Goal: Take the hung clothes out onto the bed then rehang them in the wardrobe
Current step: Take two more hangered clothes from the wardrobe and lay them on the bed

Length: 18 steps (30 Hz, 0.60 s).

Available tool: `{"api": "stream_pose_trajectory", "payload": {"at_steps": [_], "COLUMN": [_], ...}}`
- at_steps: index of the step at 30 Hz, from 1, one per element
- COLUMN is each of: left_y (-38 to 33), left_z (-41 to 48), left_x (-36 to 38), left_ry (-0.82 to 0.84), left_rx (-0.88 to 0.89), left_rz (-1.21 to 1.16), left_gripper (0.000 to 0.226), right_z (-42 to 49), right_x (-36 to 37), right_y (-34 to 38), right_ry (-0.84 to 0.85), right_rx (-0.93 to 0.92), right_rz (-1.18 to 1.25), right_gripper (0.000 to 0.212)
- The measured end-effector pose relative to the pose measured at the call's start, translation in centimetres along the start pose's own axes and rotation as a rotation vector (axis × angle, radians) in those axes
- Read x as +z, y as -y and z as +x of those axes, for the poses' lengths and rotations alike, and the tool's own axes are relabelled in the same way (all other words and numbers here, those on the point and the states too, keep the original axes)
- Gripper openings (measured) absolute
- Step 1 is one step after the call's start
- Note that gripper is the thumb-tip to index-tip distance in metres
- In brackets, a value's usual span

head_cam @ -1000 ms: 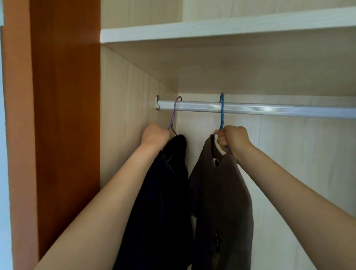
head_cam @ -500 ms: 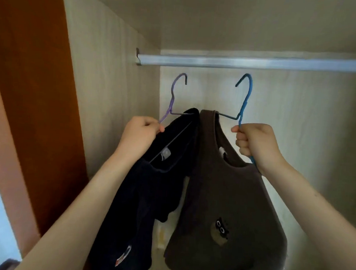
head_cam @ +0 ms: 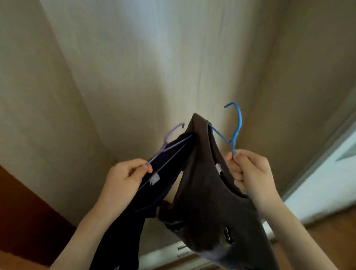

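the dark navy garment point(head_cam: 123, 225) and brown top point(head_cam: 216, 216) run off the bottom edge, hems unseen. the blue hanger point(head_cam: 234, 136) and purple hanger point(head_cam: 168, 142) are mostly buried in cloth. the small embroidered emblem point(head_cam: 228, 236) is too blurred to identify.

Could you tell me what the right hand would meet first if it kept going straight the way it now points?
The right hand, gripping the blue wire hanger with the brown top, points up and away toward the pale wood-grain wardrobe panel. Nothing shows between them, so probably that panel, though depth is unclear.
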<state>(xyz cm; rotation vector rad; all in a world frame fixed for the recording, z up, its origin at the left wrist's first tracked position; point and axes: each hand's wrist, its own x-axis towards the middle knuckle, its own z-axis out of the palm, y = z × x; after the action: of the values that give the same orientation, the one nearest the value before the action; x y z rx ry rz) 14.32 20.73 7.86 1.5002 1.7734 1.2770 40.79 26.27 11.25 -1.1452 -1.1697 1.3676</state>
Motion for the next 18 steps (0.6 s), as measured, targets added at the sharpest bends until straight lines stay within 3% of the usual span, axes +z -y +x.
{"api": "stream_pose_trajectory", "payload": {"at_steps": [10, 18], "left_y": [-1.7, -5.6], "left_z": [-3.1, -8.7], "left_x": [4.0, 11.5], "left_ry": [0.64, 1.028], "left_rx": [0.218, 0.389], "left_rz": [-0.222, -0.279], "left_gripper": [0.026, 0.025], "right_z": [-18.6, -30.8], "right_x": [-0.9, -0.1], "right_y": [-1.6, -4.1], "right_ry": [-0.677, -1.221], "right_rx": [-0.084, -0.078], "right_rz": [0.043, 0.087], "right_gripper": [0.028, 0.027]}}
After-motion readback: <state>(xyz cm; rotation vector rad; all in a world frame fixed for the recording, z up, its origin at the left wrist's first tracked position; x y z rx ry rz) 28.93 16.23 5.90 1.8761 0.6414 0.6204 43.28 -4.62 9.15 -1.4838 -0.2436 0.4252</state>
